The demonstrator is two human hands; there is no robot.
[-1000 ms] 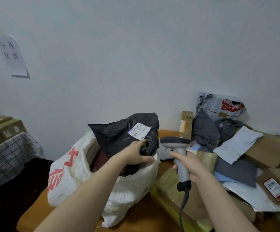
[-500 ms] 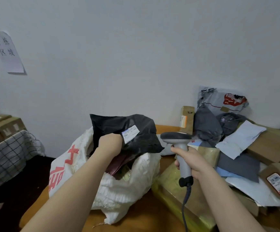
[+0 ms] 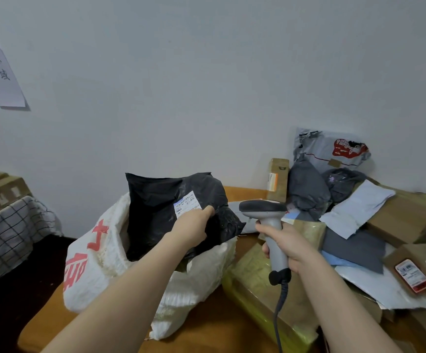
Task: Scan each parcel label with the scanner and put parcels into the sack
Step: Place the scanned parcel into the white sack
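A paper note (image 3: 2, 75) on the wall at far left reads 分拣区域 in handwriting. Below it, boxes (image 3: 3, 189) sit on a checked cloth (image 3: 5, 233); their labels are too small to read.

The white sack (image 3: 100, 253) stands open on the table (image 3: 232, 335). It has red characters on its side, folded so that I cannot read them whole. The black parcel (image 3: 155, 205) stands in its mouth, long axis roughly upright, lower part inside and upper part above the rim. Its white label (image 3: 187, 203) faces the camera at upper right; the print is too fine to read.

The left hand (image 3: 194, 229) grips the parcel just under the label, a fingertip touching the label's lower edge. This is the nearer hand, and from it the sack's hollow lies straight down. In my judgement the next move is to push down and let go.

Just right of the parcel, the scanner (image 3: 270, 220) points its head left toward the label. The right hand (image 3: 287, 244) is wrapped tight round the handle.

Further right lies a pile of unsorted parcels: a grey mailer (image 3: 331, 151) with unreadable red print against the wall, and a box (image 3: 413, 275) with a red-edged label at the near edge.
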